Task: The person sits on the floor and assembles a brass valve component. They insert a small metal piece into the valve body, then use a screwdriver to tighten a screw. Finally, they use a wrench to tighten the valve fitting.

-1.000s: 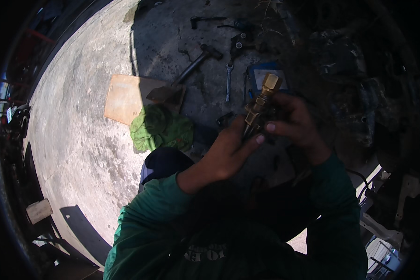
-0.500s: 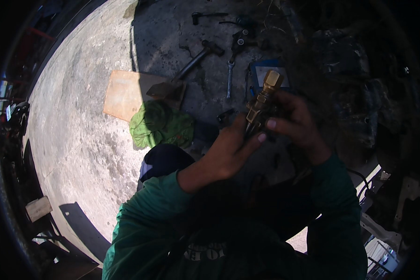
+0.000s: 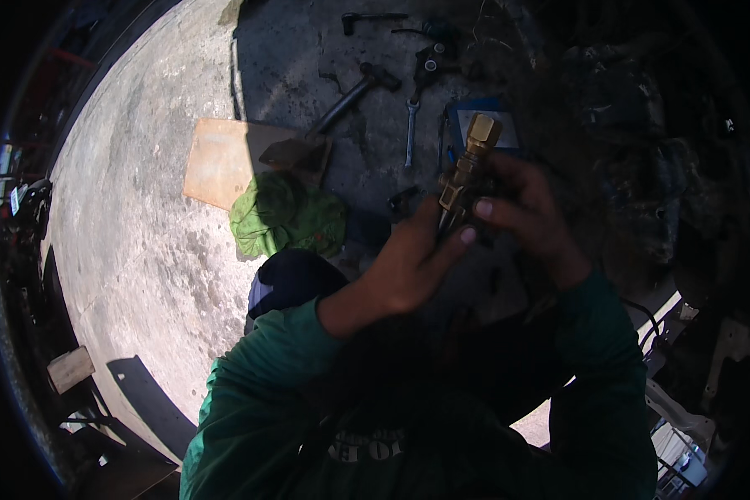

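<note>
Between my two hands is a brass fitting [image 3: 482, 133] with hexagonal sections, its wide hex end pointing up and away from me. My left hand [image 3: 400, 267] is closed around its lower end, the thumb lying along the near side. On the other side my right hand [image 3: 532, 208] grips the fitting's middle, thumb and fingers bent around it. Shadow and the fingers hide the lower part. Past the fitting, a flat blue item with a pale panel [image 3: 500, 125] lies on the floor.
On the concrete floor [image 3: 154, 200] ahead lie a hammer [image 3: 342, 108], a combination wrench [image 3: 411, 133] and a ratchet-like tool [image 3: 375, 17]. A green cloth [image 3: 283, 217] sits by my left knee, against a tan board [image 3: 217, 162]. Dark machinery [image 3: 617, 175] stands at the right.
The fitting has turned slightly more upright, its hex end shifting a little up and left. Both hands keep their hold. The floor items sit slightly higher in the view.
</note>
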The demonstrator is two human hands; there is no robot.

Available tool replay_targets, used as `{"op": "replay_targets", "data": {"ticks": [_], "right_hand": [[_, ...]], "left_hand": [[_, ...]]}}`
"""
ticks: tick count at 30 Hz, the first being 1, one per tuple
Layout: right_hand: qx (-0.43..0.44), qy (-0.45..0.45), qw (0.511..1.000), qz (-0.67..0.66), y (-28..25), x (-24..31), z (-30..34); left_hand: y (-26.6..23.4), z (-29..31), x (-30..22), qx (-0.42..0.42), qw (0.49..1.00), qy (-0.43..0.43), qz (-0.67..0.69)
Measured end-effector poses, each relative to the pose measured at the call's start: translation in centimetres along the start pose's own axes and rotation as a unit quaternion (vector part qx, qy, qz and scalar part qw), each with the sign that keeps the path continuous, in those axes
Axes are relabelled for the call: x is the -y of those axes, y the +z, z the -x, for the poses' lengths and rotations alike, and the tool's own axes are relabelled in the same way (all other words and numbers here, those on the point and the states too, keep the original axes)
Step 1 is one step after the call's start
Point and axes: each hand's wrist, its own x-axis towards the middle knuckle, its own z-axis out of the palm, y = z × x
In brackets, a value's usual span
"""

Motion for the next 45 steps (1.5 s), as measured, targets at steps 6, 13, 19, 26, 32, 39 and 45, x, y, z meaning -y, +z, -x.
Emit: {"op": "replay_targets", "data": {"ticks": [6, 13, 19, 26, 32, 39, 45], "right_hand": [[-0.004, 0.007, 1.0, -0.016, -0.1, -0.5, -0.5], [-0.129, -0.147, 0.929, 0.313, -0.1, -0.6, -0.8], [-0.12, -0.231, 0.832, 0.489, 1.7, -0.2, -0.6], [-0.111, -0.237, 0.824, 0.502, 1.9, -0.6, -0.6], [-0.088, -0.216, 0.842, 0.486, 1.9, -0.6, -0.7], [-0.1, -0.256, 0.802, 0.53, 2.0, -0.7, -0.4], [-0.117, -0.276, 0.784, 0.544, 2.4, -0.8, -0.8]], "left_hand": [[0.1, -0.2, 0.7, -0.013, 1.0, -0.009, 0.004], [0.1, -1.1, 0.8, -0.067, 0.997, -0.025, 0.024], [0.4, -1.4, 0.9, -0.1, 0.995, -0.015, 0.004], [0.1, -1.1, 1.0, -0.087, 0.994, -0.036, -0.063], [0.0, -1.2, 1.8, -0.111, 0.991, 0.034, -0.063], [-0.4, -1.1, 1.5, -0.083, 0.994, -0.059, 0.027], [-0.8, -0.9, 1.4, -0.081, 0.995, -0.055, 0.035]]}}
